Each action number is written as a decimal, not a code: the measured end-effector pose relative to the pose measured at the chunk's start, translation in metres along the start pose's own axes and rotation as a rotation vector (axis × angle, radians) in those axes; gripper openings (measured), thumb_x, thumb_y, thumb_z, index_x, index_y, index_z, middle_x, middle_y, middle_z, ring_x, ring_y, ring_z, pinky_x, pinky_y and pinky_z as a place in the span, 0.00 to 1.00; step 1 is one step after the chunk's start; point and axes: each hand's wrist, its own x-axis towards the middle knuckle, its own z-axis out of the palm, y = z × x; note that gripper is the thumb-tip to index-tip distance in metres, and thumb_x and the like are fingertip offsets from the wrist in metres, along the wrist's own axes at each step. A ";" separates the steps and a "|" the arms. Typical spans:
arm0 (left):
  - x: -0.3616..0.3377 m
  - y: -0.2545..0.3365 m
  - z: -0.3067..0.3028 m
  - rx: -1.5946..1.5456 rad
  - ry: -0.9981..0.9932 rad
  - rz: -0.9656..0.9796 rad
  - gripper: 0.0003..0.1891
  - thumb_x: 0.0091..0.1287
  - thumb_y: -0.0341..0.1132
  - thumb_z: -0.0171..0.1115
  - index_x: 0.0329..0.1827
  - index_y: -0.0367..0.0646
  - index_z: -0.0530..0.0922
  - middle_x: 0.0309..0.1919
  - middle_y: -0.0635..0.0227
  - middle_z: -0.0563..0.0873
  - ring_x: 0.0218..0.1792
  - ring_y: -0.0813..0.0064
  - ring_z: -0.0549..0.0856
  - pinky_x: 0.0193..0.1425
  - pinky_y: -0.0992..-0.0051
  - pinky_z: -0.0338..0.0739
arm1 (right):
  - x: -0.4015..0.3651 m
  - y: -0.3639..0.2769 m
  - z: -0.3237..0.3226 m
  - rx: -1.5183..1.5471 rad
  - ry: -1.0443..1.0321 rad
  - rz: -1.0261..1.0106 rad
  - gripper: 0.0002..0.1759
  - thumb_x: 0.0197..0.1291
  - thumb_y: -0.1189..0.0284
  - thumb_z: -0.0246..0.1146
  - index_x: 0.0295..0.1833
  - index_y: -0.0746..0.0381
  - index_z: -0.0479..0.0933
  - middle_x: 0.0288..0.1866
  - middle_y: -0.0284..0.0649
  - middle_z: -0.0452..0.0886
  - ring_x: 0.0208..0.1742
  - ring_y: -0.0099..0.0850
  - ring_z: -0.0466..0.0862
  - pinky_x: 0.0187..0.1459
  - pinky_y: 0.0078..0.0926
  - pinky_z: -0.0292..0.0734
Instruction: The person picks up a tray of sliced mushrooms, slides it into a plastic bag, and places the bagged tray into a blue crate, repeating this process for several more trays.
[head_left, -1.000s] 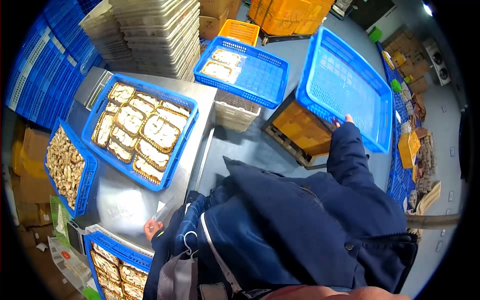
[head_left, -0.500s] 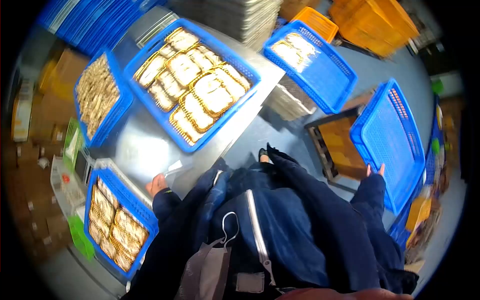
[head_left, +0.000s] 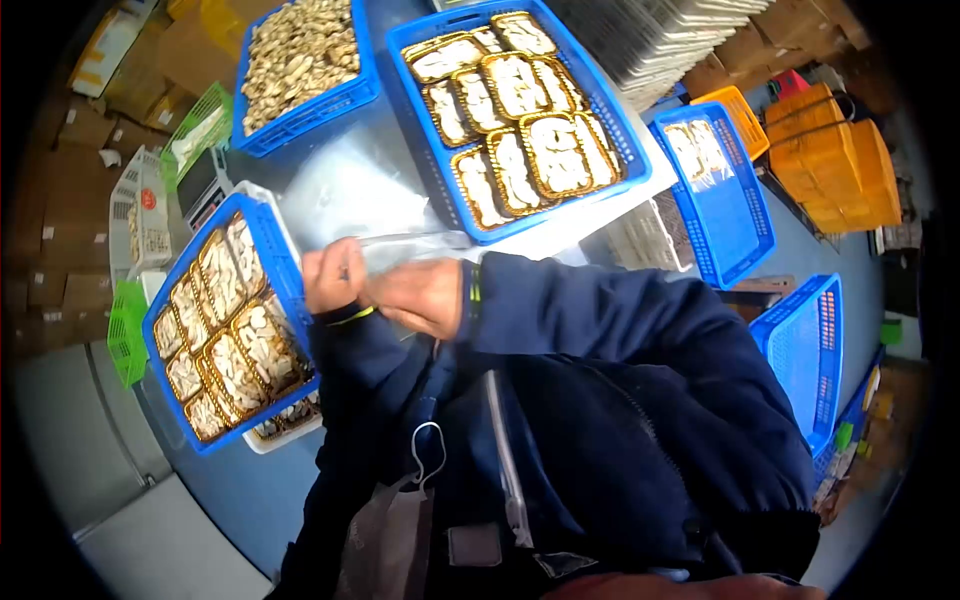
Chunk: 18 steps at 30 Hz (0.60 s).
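Observation:
My left hand (head_left: 335,277) is closed on the edge of a clear plastic bag (head_left: 415,243) over the metal table. My right hand (head_left: 418,296) meets it with fingers curled together at the same bag; its fingertips are partly hidden and blurred. More clear plastic bags (head_left: 365,190) lie flat on the table just beyond. Left of my hands, a blue crate (head_left: 283,245) holds gold-rimmed trays of pale slices, possibly mushrooms. Ahead and to the right, a larger blue crate (head_left: 628,140) carries several such trays (head_left: 555,155).
A blue crate (head_left: 307,122) of loose brownish-white pieces stands at the back left, near a scale (head_left: 205,190). On the right are a blue crate (head_left: 735,225) with a few packs and another blue crate (head_left: 800,350). Orange crates (head_left: 830,155) and stacked white trays (head_left: 665,50) stand behind.
My right hand has let go of the blue crate on the right and come across to my left hand at the bag. The view has turned, so the table crates appear farther right.

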 end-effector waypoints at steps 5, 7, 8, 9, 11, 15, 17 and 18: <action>-0.018 -0.005 -0.006 -0.192 -0.065 -0.410 0.03 0.56 0.33 0.61 0.33 0.50 0.79 0.23 0.64 0.77 0.21 0.67 0.78 0.24 0.72 0.71 | 0.019 0.041 0.046 -0.280 -0.028 0.236 0.19 0.49 0.77 0.55 0.50 0.65 0.69 0.43 0.49 0.76 0.43 0.44 0.77 0.42 0.34 0.74; -0.021 0.002 -0.007 -0.031 -0.090 -0.336 0.03 0.59 0.35 0.57 0.35 0.50 0.77 0.24 0.60 0.80 0.24 0.61 0.80 0.25 0.67 0.72 | 0.026 0.051 0.056 -0.272 -0.057 0.370 0.21 0.48 0.79 0.55 0.51 0.65 0.68 0.46 0.52 0.75 0.46 0.45 0.77 0.46 0.33 0.74; -0.021 0.008 -0.003 -0.051 -0.066 -0.309 0.02 0.59 0.35 0.57 0.33 0.50 0.76 0.24 0.59 0.80 0.24 0.57 0.79 0.24 0.65 0.72 | 0.033 0.055 0.053 -0.124 -0.005 0.424 0.22 0.49 0.79 0.54 0.53 0.65 0.67 0.45 0.54 0.75 0.42 0.48 0.77 0.44 0.35 0.74; -0.020 0.011 0.000 -0.016 -0.015 -0.228 0.03 0.61 0.35 0.56 0.33 0.48 0.76 0.21 0.59 0.79 0.21 0.60 0.80 0.23 0.67 0.72 | 0.041 0.074 0.060 -0.070 0.173 0.284 0.22 0.50 0.79 0.54 0.55 0.65 0.67 0.44 0.54 0.75 0.39 0.50 0.77 0.43 0.36 0.74; -0.019 0.017 0.008 -0.022 0.009 -0.200 0.03 0.62 0.35 0.56 0.33 0.47 0.75 0.19 0.58 0.78 0.20 0.59 0.80 0.22 0.68 0.71 | 0.052 0.101 0.063 -0.044 0.324 0.174 0.22 0.55 0.75 0.53 0.58 0.65 0.64 0.38 0.55 0.77 0.32 0.53 0.77 0.39 0.38 0.73; -0.016 0.007 0.024 0.031 0.004 -0.315 0.03 0.61 0.34 0.56 0.36 0.49 0.76 0.22 0.58 0.80 0.21 0.57 0.80 0.23 0.69 0.73 | 0.063 0.104 0.034 -0.448 -0.446 0.627 0.13 0.59 0.62 0.50 0.38 0.58 0.77 0.29 0.48 0.79 0.34 0.47 0.79 0.37 0.38 0.74; -0.005 0.023 0.025 0.217 0.012 -0.262 0.05 0.61 0.33 0.56 0.38 0.49 0.76 0.23 0.58 0.80 0.22 0.57 0.80 0.24 0.70 0.74 | 0.059 0.123 0.038 -0.393 -0.496 0.536 0.14 0.60 0.63 0.50 0.46 0.55 0.75 0.34 0.46 0.80 0.33 0.43 0.80 0.36 0.36 0.74; -0.006 0.028 0.036 0.164 0.029 -0.259 0.06 0.60 0.35 0.57 0.40 0.52 0.76 0.25 0.63 0.80 0.24 0.56 0.80 0.24 0.65 0.74 | 0.057 0.136 0.042 -0.368 -0.462 0.486 0.14 0.60 0.66 0.51 0.49 0.55 0.74 0.36 0.44 0.81 0.32 0.40 0.80 0.35 0.33 0.74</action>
